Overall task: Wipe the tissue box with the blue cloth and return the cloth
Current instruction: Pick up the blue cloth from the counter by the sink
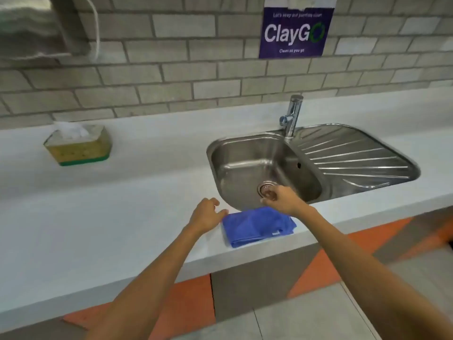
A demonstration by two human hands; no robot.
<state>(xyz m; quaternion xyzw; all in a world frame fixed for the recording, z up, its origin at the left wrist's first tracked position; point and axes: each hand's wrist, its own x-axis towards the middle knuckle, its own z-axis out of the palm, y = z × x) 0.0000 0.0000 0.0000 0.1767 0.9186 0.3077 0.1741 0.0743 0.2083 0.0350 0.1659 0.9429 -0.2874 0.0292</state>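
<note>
A folded blue cloth (257,225) lies on the pale counter near its front edge, just in front of the sink. My left hand (207,214) hovers at the cloth's left edge, fingers loosely curled, holding nothing. Over the cloth's far right corner and the sink rim floats my right hand (282,198), its fingers bent and empty. The tissue box (78,144), yellow with a green base and white tissue sticking out, stands far to the left near the brick wall, well away from both hands.
A steel sink (245,168) with a drainboard (355,155) and a tap (293,116) fills the counter's right part. A purple sign (295,33) hangs on the brick wall. A towel dispenser (36,28) juts out at upper left.
</note>
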